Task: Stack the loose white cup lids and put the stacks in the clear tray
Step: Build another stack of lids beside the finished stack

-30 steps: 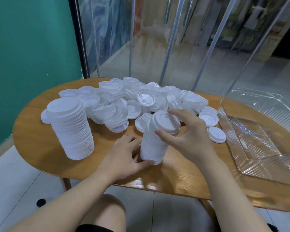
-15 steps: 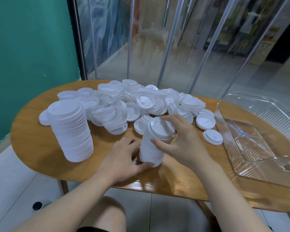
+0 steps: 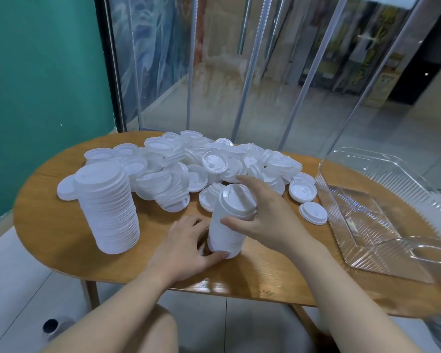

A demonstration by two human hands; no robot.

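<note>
Head | L hand [image 3: 182, 247] fingers clasp lid stack [image 3: 227, 225] base | R hand [image 3: 267, 220] fingers pinch its top

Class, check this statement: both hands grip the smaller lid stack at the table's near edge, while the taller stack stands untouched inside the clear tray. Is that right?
Not quite. The head view shows the taller stack standing on the wooden table, left of the hands, not inside the clear tray. The left hand and right hand do grip the smaller stack.
</note>
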